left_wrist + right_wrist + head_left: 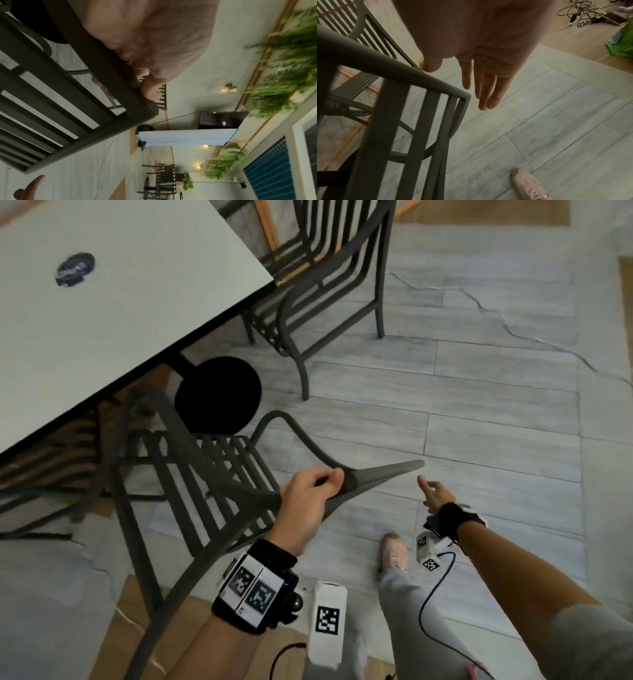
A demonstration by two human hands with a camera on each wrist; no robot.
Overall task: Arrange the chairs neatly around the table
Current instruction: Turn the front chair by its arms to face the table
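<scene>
one left hand (310, 501) gripping the dark slatted armchair (205, 474) top rail, right hand (434, 494) open beside; slide squarely under the surface (120, 302).

The dark grey slatted metal chair (191, 474) runs under the white counter (102, 313) at ten o'clock, its front hidden; the hanging green plants (283, 67) are blurred.
</scene>
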